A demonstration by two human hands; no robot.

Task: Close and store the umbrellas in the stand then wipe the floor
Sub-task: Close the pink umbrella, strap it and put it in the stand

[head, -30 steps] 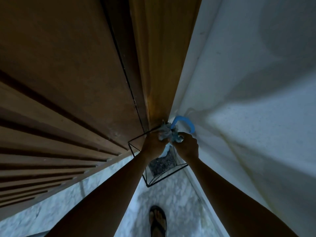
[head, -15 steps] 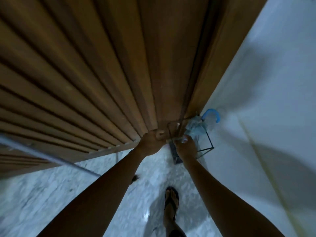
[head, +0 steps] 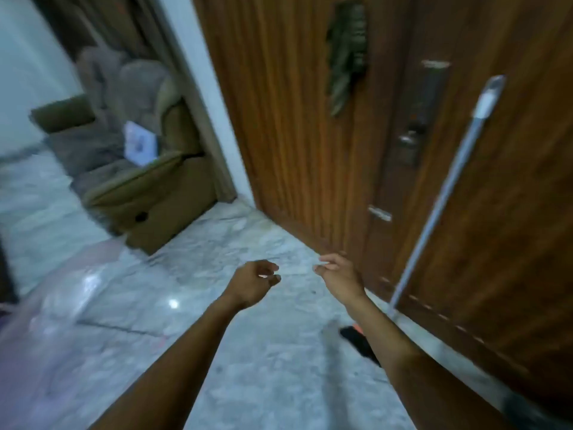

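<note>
On the brown armchair [head: 148,181], a white sheet [head: 141,147] too blurred for reading. Unlike half a second ago, no more at the wire stand with the blue-handled umbrella, both out of view now: left hand [head: 254,282] and right hand [head: 339,274] apart, fingers loosely curled, holding nothing above the glossy marble floor [head: 263,367]. Near the right hand, a metal pole [head: 448,187] leaning on the wooden door [head: 294,119]

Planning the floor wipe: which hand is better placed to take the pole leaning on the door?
Right, probably. The right hand is empty and nearer the pole; the left hand, also empty, is farther off.
</note>
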